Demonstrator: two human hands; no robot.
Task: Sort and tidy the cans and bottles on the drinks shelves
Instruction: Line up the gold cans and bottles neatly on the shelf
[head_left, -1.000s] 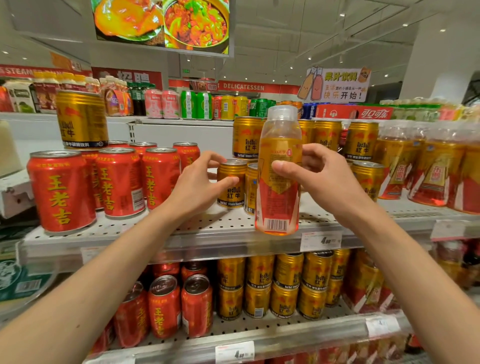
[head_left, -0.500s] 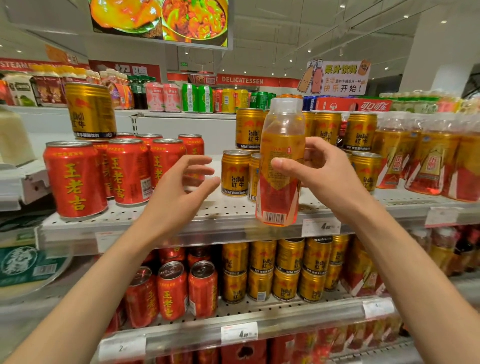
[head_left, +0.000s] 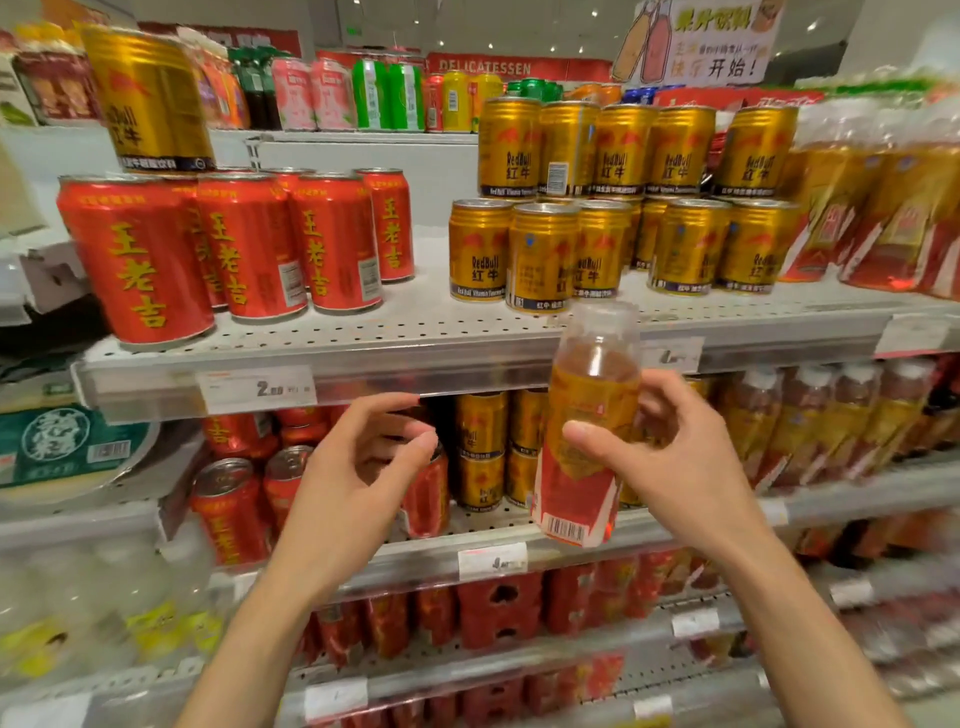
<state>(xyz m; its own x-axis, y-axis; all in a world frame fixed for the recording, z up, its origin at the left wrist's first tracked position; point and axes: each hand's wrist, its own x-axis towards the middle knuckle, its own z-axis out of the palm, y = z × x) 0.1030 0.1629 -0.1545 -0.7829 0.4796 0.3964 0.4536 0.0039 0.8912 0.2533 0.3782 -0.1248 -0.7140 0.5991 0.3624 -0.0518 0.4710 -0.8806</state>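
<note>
The thumb and curled fingers of the right hand are closed round a plastic drink bottle, which is held upright in the air in front of the shelf edge. The left hand is held beside it, fingers loosely bent and holding nothing. On the shelf above, red herbal tea cans are seen at the left and stacked gold Red Bull cans at the right.

red cans, gold cans, seemingly amber bottle
</note>
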